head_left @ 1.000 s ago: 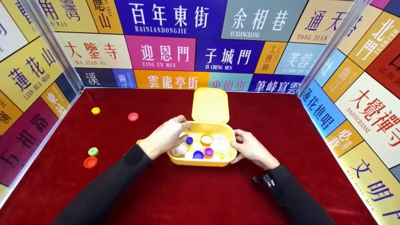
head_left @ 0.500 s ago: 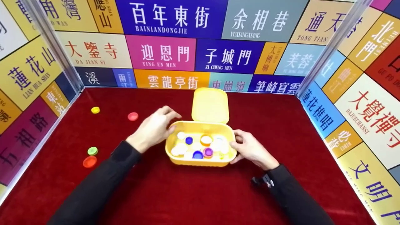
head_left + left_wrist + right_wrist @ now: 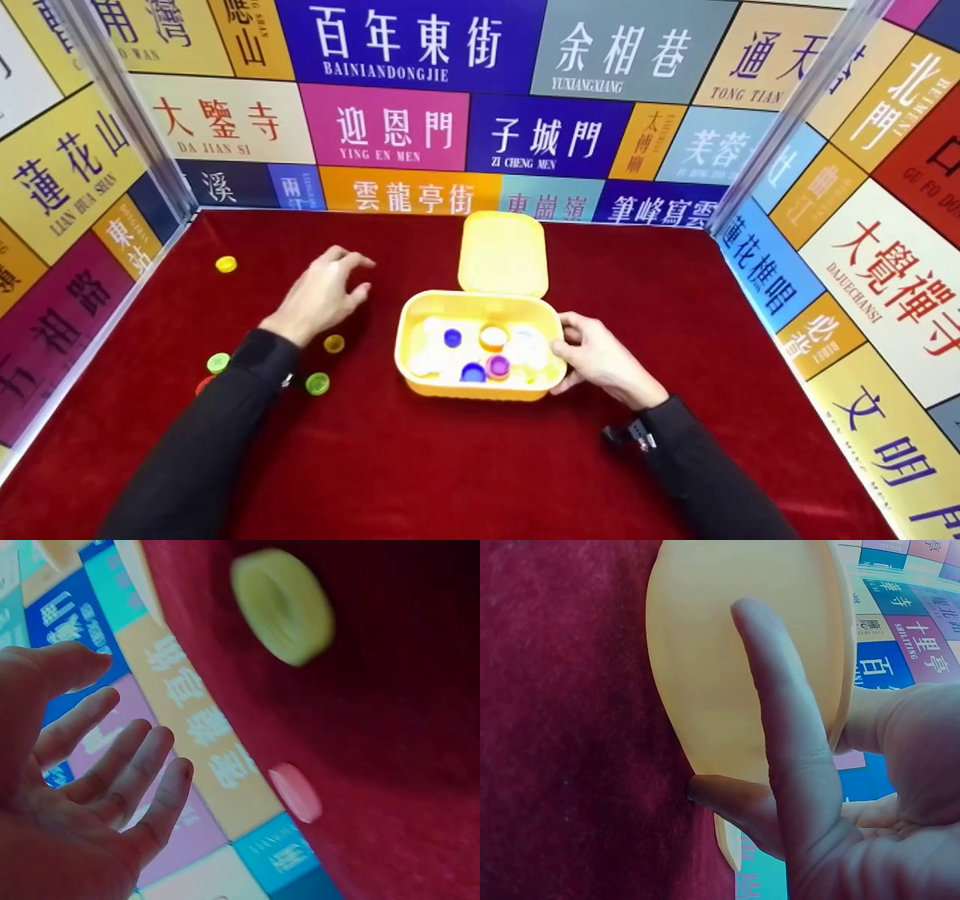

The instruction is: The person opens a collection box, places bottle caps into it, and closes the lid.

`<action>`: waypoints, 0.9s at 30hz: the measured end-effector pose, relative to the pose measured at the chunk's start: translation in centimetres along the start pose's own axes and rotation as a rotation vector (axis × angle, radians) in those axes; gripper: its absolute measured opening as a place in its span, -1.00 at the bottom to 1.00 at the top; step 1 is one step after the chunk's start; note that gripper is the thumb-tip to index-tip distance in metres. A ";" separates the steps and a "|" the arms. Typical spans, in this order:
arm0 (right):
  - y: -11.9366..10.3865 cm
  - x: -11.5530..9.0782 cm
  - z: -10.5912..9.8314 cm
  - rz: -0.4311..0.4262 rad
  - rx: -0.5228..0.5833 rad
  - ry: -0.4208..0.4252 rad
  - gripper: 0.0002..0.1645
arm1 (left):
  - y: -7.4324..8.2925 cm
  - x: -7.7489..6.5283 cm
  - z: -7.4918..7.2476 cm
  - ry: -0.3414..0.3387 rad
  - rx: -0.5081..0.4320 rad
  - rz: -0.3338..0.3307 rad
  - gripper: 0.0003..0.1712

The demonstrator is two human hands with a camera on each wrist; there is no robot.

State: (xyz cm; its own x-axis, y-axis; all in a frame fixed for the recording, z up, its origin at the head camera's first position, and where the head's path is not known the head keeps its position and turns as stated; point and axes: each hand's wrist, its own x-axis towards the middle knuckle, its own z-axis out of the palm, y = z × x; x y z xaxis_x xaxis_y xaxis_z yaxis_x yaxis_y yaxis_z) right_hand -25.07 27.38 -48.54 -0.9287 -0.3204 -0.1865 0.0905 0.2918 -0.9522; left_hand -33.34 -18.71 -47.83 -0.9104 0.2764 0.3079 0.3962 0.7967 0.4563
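Note:
My left hand (image 3: 319, 292) hovers left of the box over the red cloth, its fingers loosely spread and nothing in them. In the left wrist view a yellow bottle cap (image 3: 283, 607) and a pink cap (image 3: 295, 793) lie near it; the hand hides the pink one from the head view. My right hand (image 3: 604, 356) grips the right end of an open yellow plastic box (image 3: 480, 391), thumb at the rim and fingers along the outer wall (image 3: 705, 675). Inside the box lie several caps, among them a blue cap (image 3: 473, 373), a purple cap (image 3: 498, 366) and pale ones blurred by glare.
The box's lid (image 3: 504, 253) lies folded back behind it. Left on the cloth are a yellow cap (image 3: 226, 264), a green cap (image 3: 218, 363), another green cap (image 3: 317, 384) and a red cap (image 3: 204, 385), partly behind the sleeve. Printed panels wall in the table.
My left hand has come out of the box and moved left, now covering the pink cap and uncovering an amber and a green one. The right hand stays at the box.

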 end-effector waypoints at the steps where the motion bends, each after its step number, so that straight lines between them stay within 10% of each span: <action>1: 0.0 0.0 0.0 0.000 0.000 0.002 -0.39 | -0.5 0.1 -0.1 -0.007 -0.002 -0.018 -0.54; 15: 0.0 -0.2 0.0 -0.008 -0.003 -0.009 -0.40 | -6.3 0.4 -1.0 -0.174 0.012 -0.297 -0.24; 27: -0.1 -0.3 -0.1 -0.010 -0.008 -0.011 -0.39 | -6.4 0.4 -1.1 -0.083 0.042 -0.102 -0.67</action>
State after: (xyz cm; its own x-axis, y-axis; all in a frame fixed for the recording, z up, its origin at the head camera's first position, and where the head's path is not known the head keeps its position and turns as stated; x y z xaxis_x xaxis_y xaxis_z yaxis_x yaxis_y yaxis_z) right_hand -24.89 27.55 -48.39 -0.9256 -0.3330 -0.1799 0.0787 0.2957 -0.9521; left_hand -36.08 -24.25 -49.71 -0.9531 0.2353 0.1906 0.2976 0.8442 0.4459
